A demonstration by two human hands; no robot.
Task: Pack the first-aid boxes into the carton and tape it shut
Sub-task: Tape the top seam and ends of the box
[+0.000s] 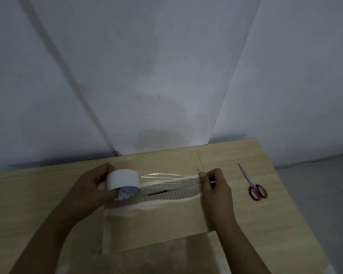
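Observation:
A brown carton (pixel 158 220) lies on the wooden table with its top flaps folded down, their corrugated edges meeting along the middle seam. My left hand (pixel 91 184) grips a white tape roll (pixel 122 181) over the seam's left end. A clear strip of tape (pixel 166 179) stretches from the roll to the right. My right hand (pixel 212 184) pinches the strip's free end at the carton's right edge. The first-aid boxes are hidden from view.
Scissors (pixel 252 183) with red and black handles lie on the table (pixel 28 194) to the right of the carton. A grey-white wall (pixel 166 76) rises just behind the table. The table's right edge drops to a grey floor (pixel 321 194).

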